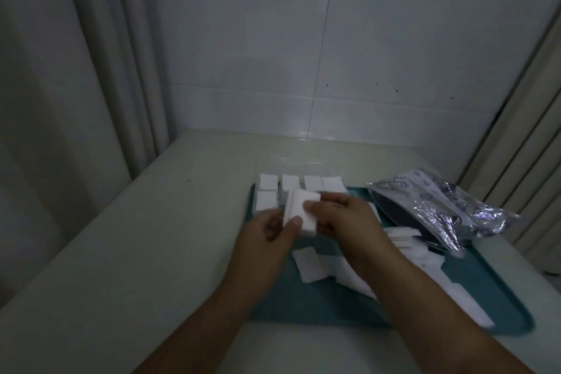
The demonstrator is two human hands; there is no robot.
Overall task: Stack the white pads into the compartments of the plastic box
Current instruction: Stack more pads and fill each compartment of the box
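Note:
Both hands hold a small stack of white pads (299, 210) above the teal tray (318, 307). My left hand (268, 240) grips the stack's lower left edge with thumb on top. My right hand (343, 218) pinches its right side. Just behind the stack stands the clear plastic box (291, 188), its compartments filled with white pads; its walls are hard to make out. Loose pads (309, 264) lie on the tray under and between my forearms, and more loose pads (403, 240) are piled to the right.
A crinkled silver and dark plastic bag (440, 206) lies on the tray's right rear corner. The tray sits on a pale tabletop (136, 237) against a tiled wall, with curtains at left and right. The scene is dim.

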